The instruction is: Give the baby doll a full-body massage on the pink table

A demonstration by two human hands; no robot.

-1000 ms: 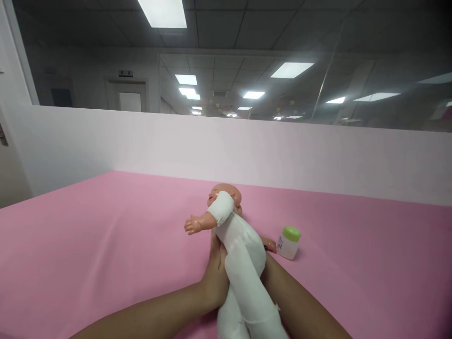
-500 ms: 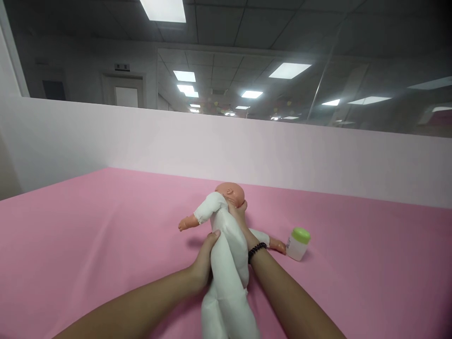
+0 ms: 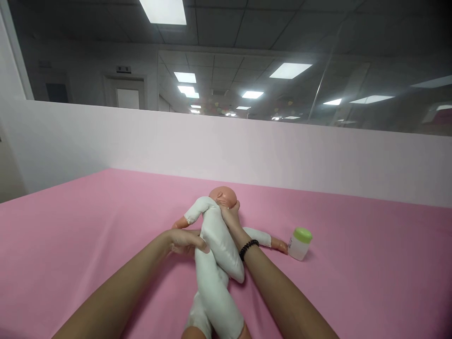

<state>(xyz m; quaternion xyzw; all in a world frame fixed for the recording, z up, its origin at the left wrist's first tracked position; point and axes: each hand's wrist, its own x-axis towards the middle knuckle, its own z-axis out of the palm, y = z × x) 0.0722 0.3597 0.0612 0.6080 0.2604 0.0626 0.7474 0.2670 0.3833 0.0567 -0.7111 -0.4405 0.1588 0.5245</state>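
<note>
A baby doll (image 3: 215,230) with a white cloth body lies on its side on the pink surface, its bald head away from me and its legs crossed towards me. My right hand (image 3: 231,214), with a black coiled band at the wrist, holds the doll at the neck and head. Around the doll's side near the hip is my left hand (image 3: 189,242), thumb on top, its other fingers partly hidden beneath. One doll arm reaches left, the other right, its hand beside a small jar (image 3: 299,244) with a green lid.
The pink padded surface (image 3: 88,226) meets a low white wall (image 3: 247,150) at the back. Above that wall, glass shows ceiling lights and a door (image 3: 127,98).
The doll's body has shifted left and tilted, with its feet now in view. My left hand has moved left and turned more sideways. My right hand moved slightly left with the head.
</note>
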